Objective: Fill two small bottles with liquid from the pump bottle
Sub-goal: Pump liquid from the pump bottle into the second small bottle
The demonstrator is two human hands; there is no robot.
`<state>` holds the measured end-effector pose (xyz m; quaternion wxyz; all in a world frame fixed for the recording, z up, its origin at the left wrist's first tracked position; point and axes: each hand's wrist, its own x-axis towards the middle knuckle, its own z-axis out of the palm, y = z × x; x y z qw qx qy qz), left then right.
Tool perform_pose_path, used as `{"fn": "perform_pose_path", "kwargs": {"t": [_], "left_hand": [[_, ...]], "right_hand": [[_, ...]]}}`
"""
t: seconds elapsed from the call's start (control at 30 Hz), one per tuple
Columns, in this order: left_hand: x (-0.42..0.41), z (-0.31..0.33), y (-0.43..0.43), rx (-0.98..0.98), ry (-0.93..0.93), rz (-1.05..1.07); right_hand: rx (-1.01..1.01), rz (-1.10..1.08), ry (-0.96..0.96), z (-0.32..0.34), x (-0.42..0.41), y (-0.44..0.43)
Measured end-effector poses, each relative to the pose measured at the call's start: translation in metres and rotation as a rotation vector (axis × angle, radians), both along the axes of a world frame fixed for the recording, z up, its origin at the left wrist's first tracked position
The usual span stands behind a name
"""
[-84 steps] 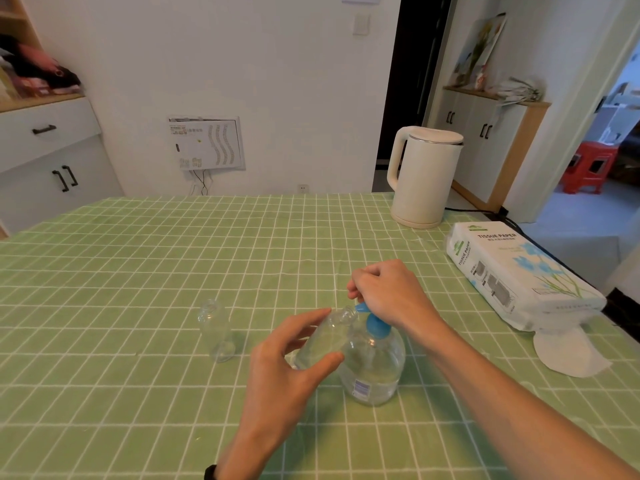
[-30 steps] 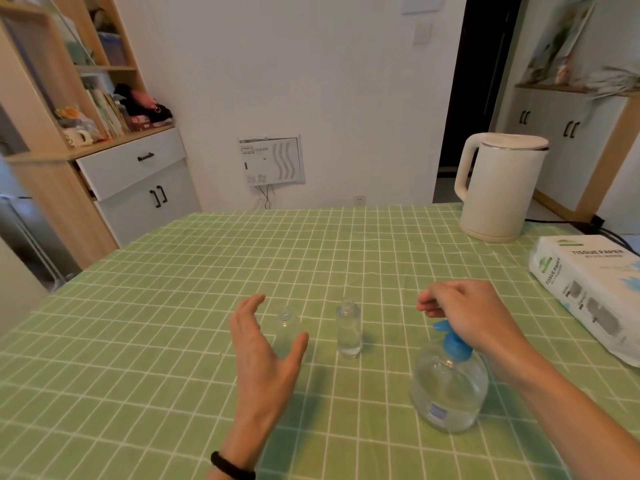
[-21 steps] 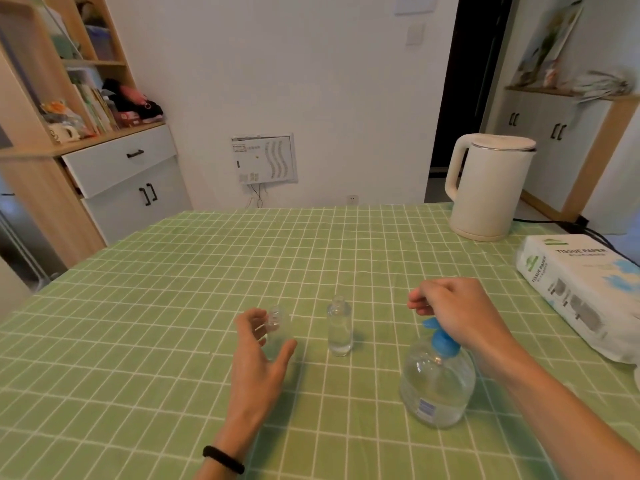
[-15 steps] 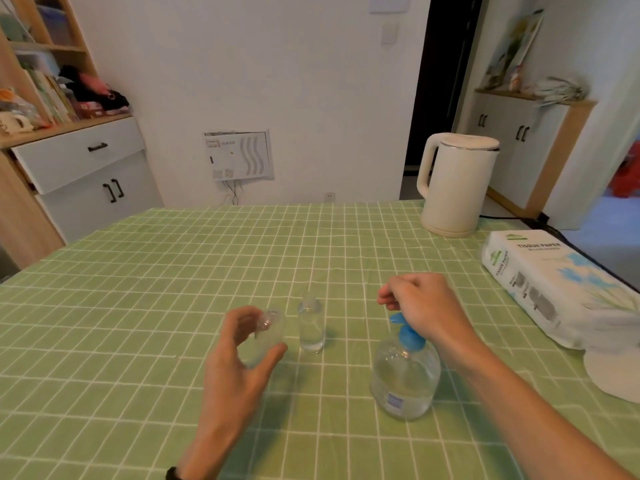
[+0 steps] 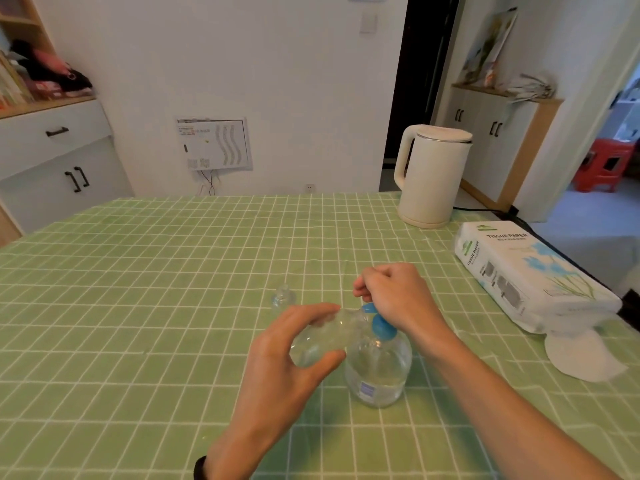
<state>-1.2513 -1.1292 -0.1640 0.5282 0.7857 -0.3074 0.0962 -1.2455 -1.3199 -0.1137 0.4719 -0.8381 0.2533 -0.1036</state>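
1 standing small bottle [image 5: 283, 297]: on the desk [image 5: 138, 306], left of and behind the pump bottle [image 5: 379, 372]. Your left hand [image 5: 287, 372]: clamped round 1 tilted small bottle [image 5: 322, 341], mouth at the pump bottle's nozzle. Your right hand [image 5: 393, 299]: curled over its blue head.

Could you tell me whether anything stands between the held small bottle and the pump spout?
Nothing visible does: the left hand tilts the small bottle, mouth right at the blue pump head beneath the right hand.
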Motion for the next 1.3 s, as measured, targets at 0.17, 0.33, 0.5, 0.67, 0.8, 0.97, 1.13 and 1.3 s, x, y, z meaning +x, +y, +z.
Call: {"fn": "perform_pose_path", "kwargs": {"t": [0.17,0.33,0.5,0.67,0.8,0.97,1.13,1.3], "left_hand": [[0.003,-0.001,0.0,0.016,-0.003,0.005],[0.003,-0.008,0.005,0.015,0.023,0.035],[0.006,0.0,-0.003,0.014,-0.015,0.045],[0.006,0.002,-0.01,0.022,-0.026,0.016],[0.007,-0.002,-0.01,0.014,-0.014,0.018],[0.005,-0.005,-0.01,0.021,0.0,0.026],[0.005,-0.001,-0.009,0.03,-0.012,0.027],[0.006,0.006,-0.008,0.034,-0.049,0.024]], "right_hand": [[-0.02,0.002,0.002,-0.001,0.001,0.0],[-0.04,-0.004,0.008,-0.002,0.0,-0.001],[-0.074,0.005,0.022,0.0,-0.001,0.001],[-0.101,0.003,0.033,0.0,-0.001,0.0],[-0.115,0.01,0.046,-0.003,-0.001,0.001],[-0.143,0.01,0.065,-0.002,-0.002,0.003],[-0.181,0.011,0.071,0.002,-0.001,0.001],[-0.294,0.027,0.076,0.009,0.003,-0.002]]}}
